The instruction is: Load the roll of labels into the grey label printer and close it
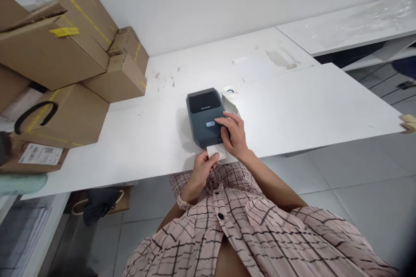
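A dark grey label printer (199,117) sits on the white table near its front edge. A white paper label (217,150) sticks out of the printer's front, and my left hand (203,166) pinches it between thumb and fingers. My right hand (235,136) rests at the printer's right side with fingers apart, the index finger at the light-coloured button or small screen (210,124). Behind that hand, a roll of white labels (229,91) stands beside the printer, and its strip runs down partly hidden by my fingers.
Several cardboard boxes (84,39) with yellow tape are stacked at the left, with a shipping label (41,154) on one. A green roll (22,184) lies at the table's left front. A white sheet (253,68) lies towards the back. Clear plastic wrap (364,21) covers the far-right table.
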A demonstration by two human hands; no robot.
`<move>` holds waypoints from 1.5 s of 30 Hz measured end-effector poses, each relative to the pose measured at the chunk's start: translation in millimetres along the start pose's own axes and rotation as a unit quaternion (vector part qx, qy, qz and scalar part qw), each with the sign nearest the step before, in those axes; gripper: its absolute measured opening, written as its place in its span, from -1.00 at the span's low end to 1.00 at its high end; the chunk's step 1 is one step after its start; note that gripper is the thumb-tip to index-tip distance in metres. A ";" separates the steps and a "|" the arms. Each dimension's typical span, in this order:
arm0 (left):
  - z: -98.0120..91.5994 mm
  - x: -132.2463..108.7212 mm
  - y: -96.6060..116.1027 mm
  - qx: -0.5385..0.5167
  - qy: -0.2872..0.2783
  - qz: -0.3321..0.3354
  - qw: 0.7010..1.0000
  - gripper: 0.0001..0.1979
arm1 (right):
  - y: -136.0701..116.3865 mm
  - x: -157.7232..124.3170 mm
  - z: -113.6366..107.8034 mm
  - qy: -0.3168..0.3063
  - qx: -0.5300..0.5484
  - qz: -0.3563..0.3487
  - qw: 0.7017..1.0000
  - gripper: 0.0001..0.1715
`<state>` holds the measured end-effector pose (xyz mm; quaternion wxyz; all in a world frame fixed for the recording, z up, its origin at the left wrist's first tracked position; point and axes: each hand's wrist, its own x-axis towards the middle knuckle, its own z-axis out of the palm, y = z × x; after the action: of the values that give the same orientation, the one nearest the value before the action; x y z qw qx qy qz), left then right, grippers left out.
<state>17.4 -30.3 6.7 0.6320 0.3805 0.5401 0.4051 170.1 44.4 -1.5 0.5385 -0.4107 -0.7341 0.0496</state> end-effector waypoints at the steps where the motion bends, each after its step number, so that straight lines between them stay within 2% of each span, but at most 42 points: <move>1: -3.5 -1.1 -2.2 0.007 -0.009 0.004 1.000 -0.51 | -0.9 2.0 -2.8 -0.021 -0.021 -0.021 0.999 -0.57; 3: -12.8 -2.3 -8.8 0.019 -0.015 0.009 1.000 -0.53 | -3.5 6.0 -7.7 -0.060 -0.057 -0.056 0.995 -0.56; 4: -18.2 -1.8 -11.7 0.025 0.009 0.019 0.999 -0.54 | -5.4 8.1 -9.7 -0.074 -0.072 -0.068 0.992 -0.57; 6: -28.7 1.8 -14.1 0.038 0.114 0.069 0.990 -0.59 | -9.5 12.1 -12.3 -0.101 -0.098 -0.080 0.987 -0.61; 8: -35.8 8.0 -10.9 0.052 0.227 0.140 0.962 -0.66 | -12.8 14.6 -14.2 -0.122 -0.100 -0.080 0.984 -0.67; 9: -37.4 11.2 -7.5 0.060 0.255 0.171 0.950 -0.64 | -13.7 14.7 -15.3 -0.123 -0.087 -0.073 0.986 -0.69; 11: -36.4 16.0 1.1 0.071 0.241 0.206 0.946 -0.52 | -13.9 11.5 -17.9 -0.103 -0.039 -0.031 0.993 -0.65; 14: -29.0 17.8 14.1 0.079 0.165 0.218 0.959 -0.35 | -11.0 2.1 -23.0 -0.062 0.057 0.108 0.991 -0.43; 17: -24.4 19.5 29.1 0.078 0.148 0.251 0.953 -0.30 | -7.5 1.6 -29.2 -0.083 0.134 0.225 0.961 -0.30; 19: -25.6 25.6 44.4 0.072 0.150 0.286 0.944 -0.31 | -5.7 14.3 -33.6 -0.097 0.148 0.240 0.955 -0.25; 23: -34.7 56.4 80.3 0.045 0.140 0.348 0.926 -0.33 | 2.1 69.3 -35.1 -0.087 0.072 0.194 0.974 -0.18; 25: -39.4 77.4 88.3 0.043 0.142 0.349 0.925 -0.31 | 8.8 100.5 -28.2 -0.080 0.011 0.161 0.984 -0.13; 27: -42.5 97.2 83.8 0.049 0.173 0.313 0.932 -0.30 | 16.5 126.8 -16.9 -0.078 -0.056 0.125 0.987 -0.11; 31: -43.6 123.2 53.0 0.120 0.194 0.184 0.956 -0.27 | 35.0 164.4 10.1 -0.125 -0.178 0.043 0.975 -0.02; 34: -43.7 132.5 38.0 0.146 0.177 0.160 0.960 -0.25 | 53.2 188.8 28.4 -0.188 -0.221 -0.019 0.957 0.05; 36: -44.6 136.0 37.0 0.151 0.172 0.159 0.960 -0.26 | 65.7 204.4 37.2 -0.198 -0.224 -0.027 0.954 0.04; 38: -46.1 137.7 40.0 0.159 0.172 0.151 0.960 -0.27 | 74.9 216.4 40.9 -0.166 -0.193 -0.010 0.967 0.00; 41: -48.0 136.1 44.2 0.175 0.171 0.148 0.958 -0.28 | 75.4 219.0 33.4 -0.080 -0.124 0.004 0.989 -0.06; 43: -48.1 133.2 44.9 0.185 0.175 0.152 0.955 -0.29 | 66.7 207.8 22.0 -0.027 -0.106 -0.009 0.994 -0.15; 45: -47.0 130.5 44.9 0.194 0.185 0.154 0.951 -0.30 | 54.9 188.5 11.4 -0.028 -0.098 -0.031 0.994 -0.32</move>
<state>-22.2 109.3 -6.9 0.3653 0.4928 0.6501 0.4485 175.2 208.5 106.8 0.4765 -0.4368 -0.7625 -0.0284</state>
